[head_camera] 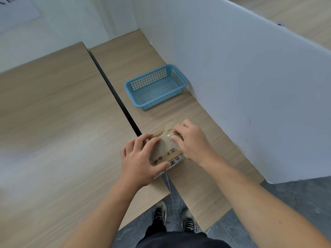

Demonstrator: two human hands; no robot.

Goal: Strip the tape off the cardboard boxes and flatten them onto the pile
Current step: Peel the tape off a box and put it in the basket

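Down at the near left corner of the right-hand table (189, 187), hard by the dark gap (114, 92) between the 2 tables, sits 1 small cardboard box (165, 149), and both hands are on it. The left hand (141, 161) grips the box from its left side, fingers over the top edge and thumb pressed along the near face, pinning it to the tabletop. The right hand (194, 142) is up at the far right of the lid, fingertips curled down and pinching at the clear tape (168, 136) where it crinkles across the top.

So where are we? Early, by my reading. The box is a full cube, flaps closed, printed tape bands wrapped round its top and near side. Nothing is flattened, and no pile of cardboard shows anywhere in view. A thin pale strand hangs from the box's near bottom corner past the table edge; it may be a sliver of tape already lifted, but it's too fine to call.

Left to do: get this strip free, clear the remaining bands, open the seams, press it flat.

Further back on the same table, well apart from the box, a blue basket (157, 102) sits against the white partition (250, 86).
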